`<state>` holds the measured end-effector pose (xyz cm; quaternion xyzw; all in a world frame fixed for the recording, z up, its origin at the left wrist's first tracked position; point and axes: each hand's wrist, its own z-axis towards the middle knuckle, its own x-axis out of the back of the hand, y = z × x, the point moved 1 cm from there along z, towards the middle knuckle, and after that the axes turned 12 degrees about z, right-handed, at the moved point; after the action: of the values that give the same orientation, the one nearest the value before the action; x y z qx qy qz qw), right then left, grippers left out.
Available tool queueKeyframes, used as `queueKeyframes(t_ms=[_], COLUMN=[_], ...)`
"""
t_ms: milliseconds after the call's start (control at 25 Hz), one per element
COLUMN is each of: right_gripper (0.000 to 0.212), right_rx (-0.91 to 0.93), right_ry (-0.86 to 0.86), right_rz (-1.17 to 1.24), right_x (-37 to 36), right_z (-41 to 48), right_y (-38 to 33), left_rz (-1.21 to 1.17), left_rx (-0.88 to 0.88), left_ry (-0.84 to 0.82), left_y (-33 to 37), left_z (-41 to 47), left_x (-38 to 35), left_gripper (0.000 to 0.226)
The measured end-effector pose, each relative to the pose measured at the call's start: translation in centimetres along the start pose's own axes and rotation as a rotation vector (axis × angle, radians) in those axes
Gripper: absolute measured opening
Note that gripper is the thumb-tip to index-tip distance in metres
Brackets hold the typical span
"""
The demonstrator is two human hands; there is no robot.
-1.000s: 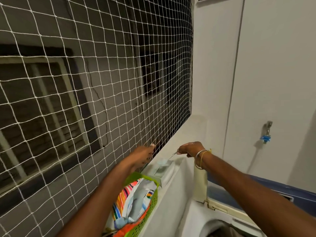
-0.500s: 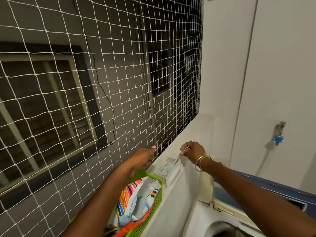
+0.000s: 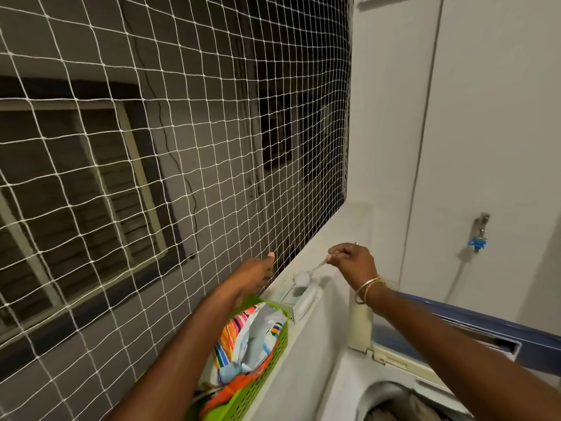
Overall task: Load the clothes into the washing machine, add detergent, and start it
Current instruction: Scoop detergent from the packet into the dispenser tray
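Presently: right grip (image 3: 353,262) pinched slim metal spoon (image 3: 317,266) over white rectangular detergent box (image 3: 303,305); left grip (image 3: 256,273) against knotted net (image 3: 212,147), closure indeterminate.

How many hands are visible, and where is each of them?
2. The left hand is at the net, above the green basket. The right hand pinches a spoon over the box on the ledge.

Both bare arms reach forward toward 12 o'clock. Left hand (image 3: 258,270) at 11 o'clock, back up, thumb raised, fingers curled downward, grasp hidden. Right hand (image 3: 353,262) at 1 o'clock, knuckles up, wrist bent, thumb and fingers pinching spoon (image 3: 318,265) handle.
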<state>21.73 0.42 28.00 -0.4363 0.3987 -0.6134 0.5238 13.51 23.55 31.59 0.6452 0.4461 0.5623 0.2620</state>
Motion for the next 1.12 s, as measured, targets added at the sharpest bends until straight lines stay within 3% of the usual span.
queueKeyframes(t_ms=[120,280,400,520,760,920,1120], right_gripper=[0.016,0.014,0.013,0.014,0.006,0.007,0.007], right_rx=[-0.139,-0.215,-0.242,-0.251,-0.285,-0.315,-0.564], right_ry=[0.023,-0.022,-0.071,-0.099,-0.3,-0.234,-0.139], right_rz=[0.227,0.342,0.334,0.327,0.193,0.18,0.274], right_x=[0.8,1.2,0.0,-2.6,-7.9,-7.3,-5.2], right_z=[-2.6,-6.9,-9.2,-11.1,-13.6,-12.3,-9.8], right_y=[-2.2,-5.3,-6.1,-6.1,-5.4,-5.9,-6.8], left_rz=[-0.02,-0.05,-0.06,-0.057,-0.074,-0.047,-0.007], left_rx=[0.002,-0.013,-0.018,-0.041,-0.053,-0.102,-0.141], left_ry=[0.011,0.03,0.02,-0.005,-0.021,-0.035,0.008], left_y=[0.2,0.3,0.3,0.4,0.0,0.1,3.4], left_z=[-0.5,-0.7,-1.2,-1.8,-2.5,-2.7,-2.8], left_x=[0.3,0.1,-0.3,-0.4,0.0,0.3,-0.7], left_gripper=[0.033,0.034,0.049,0.042,0.053,0.057,0.045])
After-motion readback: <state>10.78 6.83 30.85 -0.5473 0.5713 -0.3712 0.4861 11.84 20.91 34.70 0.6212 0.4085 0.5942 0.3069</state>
